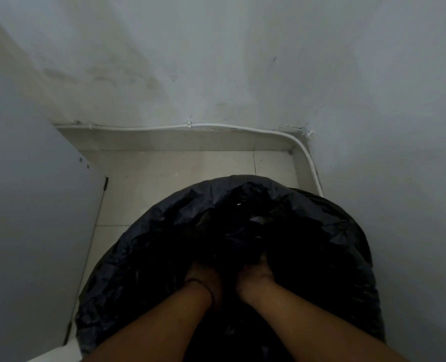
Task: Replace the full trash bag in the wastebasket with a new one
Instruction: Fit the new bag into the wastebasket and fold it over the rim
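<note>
A grey panel (26,205) fills the left side, standing on a pale tiled floor (164,168). Next to it a black bag (143,246) is draped over the round rim of the wastebasket, which sits in the corner, its own wall hidden under the plastic. The bag's crumpled middle is bunched up toward the centre. The left hand (203,276), with a thin dark band (203,286) at the wrist, reaches down into the bunched plastic; its fingers are lost in the dark folds, so its grip cannot be told. Just beside it the right hand (254,275) is sunk into the same folds, and its fingers are equally unreadable. Behind, a white cable (216,125) runs along the base of the wall (242,61) and bends down the right corner.
</note>
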The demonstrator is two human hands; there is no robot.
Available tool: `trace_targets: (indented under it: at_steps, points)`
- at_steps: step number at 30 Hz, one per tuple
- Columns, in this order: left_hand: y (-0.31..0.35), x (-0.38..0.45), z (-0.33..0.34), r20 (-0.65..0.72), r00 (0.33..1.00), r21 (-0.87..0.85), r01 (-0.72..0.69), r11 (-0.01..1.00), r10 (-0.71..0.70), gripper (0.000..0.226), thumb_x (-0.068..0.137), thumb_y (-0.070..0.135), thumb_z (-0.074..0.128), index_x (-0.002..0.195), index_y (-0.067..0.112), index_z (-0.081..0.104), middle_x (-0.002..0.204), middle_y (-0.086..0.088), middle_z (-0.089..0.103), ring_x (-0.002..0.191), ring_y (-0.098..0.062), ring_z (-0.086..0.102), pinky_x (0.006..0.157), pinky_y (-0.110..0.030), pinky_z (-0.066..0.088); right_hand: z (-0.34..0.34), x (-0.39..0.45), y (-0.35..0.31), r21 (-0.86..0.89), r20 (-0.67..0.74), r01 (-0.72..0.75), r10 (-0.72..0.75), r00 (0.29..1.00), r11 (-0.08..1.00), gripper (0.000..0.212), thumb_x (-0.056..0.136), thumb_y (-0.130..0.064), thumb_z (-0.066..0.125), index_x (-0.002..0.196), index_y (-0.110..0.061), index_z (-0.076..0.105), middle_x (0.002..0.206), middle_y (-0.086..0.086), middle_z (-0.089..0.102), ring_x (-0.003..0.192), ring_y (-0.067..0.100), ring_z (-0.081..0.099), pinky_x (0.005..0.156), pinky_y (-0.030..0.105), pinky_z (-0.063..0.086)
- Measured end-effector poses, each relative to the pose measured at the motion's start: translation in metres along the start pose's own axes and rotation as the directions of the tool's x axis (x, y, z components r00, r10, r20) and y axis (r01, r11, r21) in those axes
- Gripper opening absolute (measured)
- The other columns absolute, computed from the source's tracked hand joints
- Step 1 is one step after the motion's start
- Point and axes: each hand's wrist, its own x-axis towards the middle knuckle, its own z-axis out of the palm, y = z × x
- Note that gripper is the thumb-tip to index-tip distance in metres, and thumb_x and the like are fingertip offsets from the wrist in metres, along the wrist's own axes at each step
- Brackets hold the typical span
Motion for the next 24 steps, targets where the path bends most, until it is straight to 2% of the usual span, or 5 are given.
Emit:
trace_targets:
  at_steps: [4,8,18,22,24]
  points:
    - [-0.007,0.010,0.000,-0.296,0.945,-0.123,0.103,0.987,-0.136,0.052,0.091,0.031,0.044,0.139,0.012,0.034,0.135,-0.016,0.045,0.122,-0.031,0.043,0.098,-0.039,0.033,-0.030,-0.010,0.008,-0.034,-0.256,-0.022,0.012,0.966,0.999,0.053,0.101,-0.026,0.026,0.150,-0.008,0.015,0.157,0.019,0.010,0.144,0.036,0.007,0.115,0.052,0.007]
    - [-0.025,0.015,-0.007,-0.202,0.949,-0.382,0.150,0.912,-0.241,0.068,0.086,0.038,0.055,0.143,0.013,0.028,0.140,-0.014,0.045,0.128,-0.030,0.044,0.105,-0.034,0.035,-0.027,-0.005,0.022,-0.099,-0.085,-0.092,0.084,0.993,0.991,0.060,0.101,-0.034,0.025,0.150,-0.005,0.005,0.158,0.018,0.002,0.146,0.035,-0.002,0.117,0.049,-0.003]
    - [-0.035,0.009,-0.066,-0.120,0.980,-0.330,0.113,0.937,-0.160,0.043,0.088,0.031,0.052,0.127,0.012,0.055,0.133,-0.010,0.055,0.119,-0.024,0.055,0.099,-0.035,0.046,-0.074,-0.043,0.041,0.077,-0.223,0.155,-0.135,0.965,0.985,0.045,0.090,-0.012,0.049,0.134,-0.004,0.047,0.142,0.019,0.043,0.133,0.032,0.035,0.113,0.042,0.022]
    - [-0.023,-0.014,-0.089,0.046,0.998,-0.309,0.044,0.950,-0.032,0.040,0.096,0.015,0.044,0.134,0.002,0.047,0.142,-0.015,0.045,0.128,-0.028,0.045,0.106,-0.034,0.033,-0.093,-0.090,0.047,0.206,-0.313,0.226,-0.154,0.937,0.952,0.029,0.090,-0.006,0.048,0.117,0.001,0.056,0.122,0.020,0.056,0.110,0.032,0.055,0.086,0.033,0.045]
    - [-0.017,-0.043,-0.106,-0.025,0.999,-0.354,-0.034,0.935,0.027,0.039,0.097,0.018,0.041,0.132,0.002,0.049,0.140,-0.016,0.047,0.125,-0.029,0.047,0.104,-0.034,0.034,-0.097,-0.113,0.059,0.327,-0.446,0.276,-0.110,0.888,0.904,0.023,0.089,-0.010,0.048,0.105,-0.002,0.062,0.112,0.018,0.062,0.100,0.030,0.060,0.080,0.031,0.048]
